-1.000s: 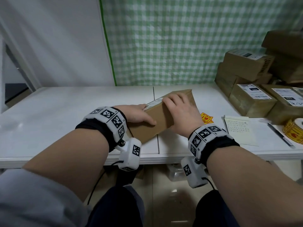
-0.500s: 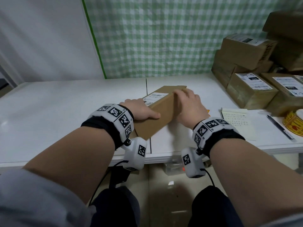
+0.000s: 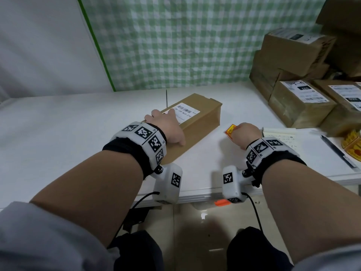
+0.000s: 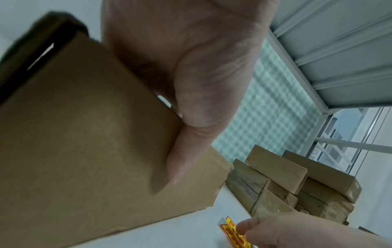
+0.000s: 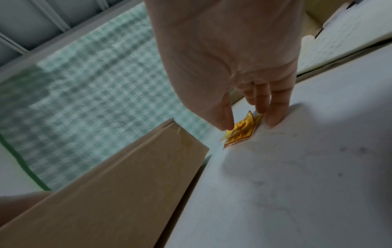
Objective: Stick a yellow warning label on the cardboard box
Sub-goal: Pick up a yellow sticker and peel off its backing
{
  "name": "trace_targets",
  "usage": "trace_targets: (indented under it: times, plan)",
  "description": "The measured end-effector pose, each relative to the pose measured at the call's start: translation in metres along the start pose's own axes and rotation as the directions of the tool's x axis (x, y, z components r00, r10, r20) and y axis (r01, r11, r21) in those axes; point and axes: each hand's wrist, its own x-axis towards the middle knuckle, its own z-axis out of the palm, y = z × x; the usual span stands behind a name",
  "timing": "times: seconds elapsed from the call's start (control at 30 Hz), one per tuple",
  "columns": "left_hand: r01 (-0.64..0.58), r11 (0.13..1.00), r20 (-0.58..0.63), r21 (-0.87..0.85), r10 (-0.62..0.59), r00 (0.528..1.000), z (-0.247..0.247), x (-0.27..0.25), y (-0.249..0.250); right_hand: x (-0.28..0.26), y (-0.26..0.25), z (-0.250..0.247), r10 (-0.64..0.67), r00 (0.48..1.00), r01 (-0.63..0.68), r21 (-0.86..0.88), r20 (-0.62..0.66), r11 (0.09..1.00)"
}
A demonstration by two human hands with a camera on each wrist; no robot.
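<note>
A long brown cardboard box [image 3: 203,122] with a white barcode sticker on top lies diagonally on the white table [image 3: 58,133]. My left hand [image 3: 166,128] grips its near end, thumb [image 4: 184,161] down the side face and fingers over the top. To the right of the box, a yellow and red warning label [image 3: 230,131] lies on the table. My right hand [image 3: 242,133] pinches this label [image 5: 240,130] between thumb and fingertips [image 5: 273,117], one edge lifted off the surface. In the left wrist view the label [image 4: 233,233] shows at the bottom with the right hand on it.
Stacked cardboard parcels [image 3: 300,102] with shipping labels fill the right back of the table. A notepad [image 3: 281,137], a black pen [image 3: 338,153] and a roll of yellow labels [image 3: 353,145] lie at the right. A green checked cloth [image 3: 175,42] hangs behind.
My right hand has left the box's far end and moved right onto the warning label on the table. The left hand still holds the box, which now lies flat with its barcode sticker up.
</note>
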Motion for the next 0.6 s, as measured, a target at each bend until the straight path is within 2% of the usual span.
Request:
trace_targets:
  times: [0.23, 0.37, 0.43, 0.5, 0.6]
  plan:
    - [0.037, 0.998, -0.036, 0.058, -0.035, 0.999, 0.010, 0.014, 0.007, 0.006, 0.005, 0.002, -0.014, 0.999, 0.015, 0.031, -0.033, 0.999]
    - [0.043, 0.996, -0.047, 0.073, -0.040, 0.998, 0.012, 0.016, 0.008, 0.000, 0.009, -0.004, -0.025, 0.993, 0.037, 0.107, -0.112, 0.994]
    - [0.043, 0.996, -0.048, 0.079, -0.040, 0.998, 0.011, 0.014, 0.007, -0.003, 0.012, -0.007, -0.051, 0.979, 0.090, 0.190, -0.199, 0.978]
    - [0.034, 0.995, -0.048, 0.088, -0.030, 0.998, 0.009, 0.011, 0.006, -0.011, 0.013, -0.012, -0.024, 0.965, 0.115, 0.337, -0.262, 0.935]
    - [0.023, 0.993, -0.029, 0.118, -0.020, 0.999, 0.008, 0.004, 0.000, -0.022, 0.011, -0.021, 0.015, 0.961, 0.134, 0.515, -0.275, 0.846]
